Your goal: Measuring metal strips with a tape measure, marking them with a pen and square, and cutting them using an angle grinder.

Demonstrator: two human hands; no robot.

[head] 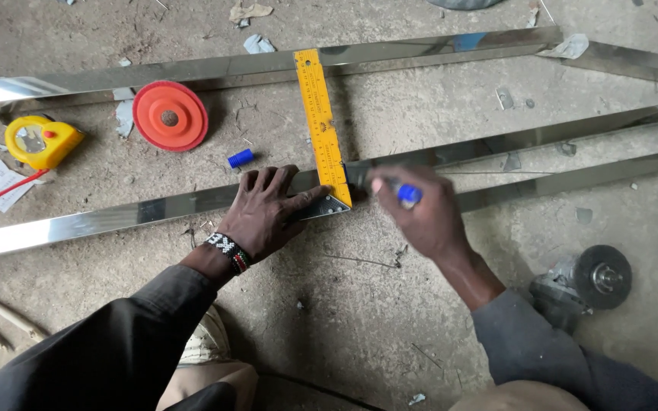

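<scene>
Dark sleeves reach over a concrete floor. Left hand [268,213] lies flat, fingers spread, pressing a yellow square [321,129] onto a shiny steel bar [116,217]. Right hand [420,209] has its grip pinched around a blue marker [407,194], tip beside the square's edge on the bar. Nearby lie a tape measure [39,141], red disc [170,116] and blue cap [241,158].

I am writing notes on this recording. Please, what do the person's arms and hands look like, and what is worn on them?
Both arms wear long dark grey sleeves. The left hand is bare, with a beaded wristband in black, white, red and green at the wrist. The right hand is bare too, slightly blurred, with no band or glove visible.
</scene>
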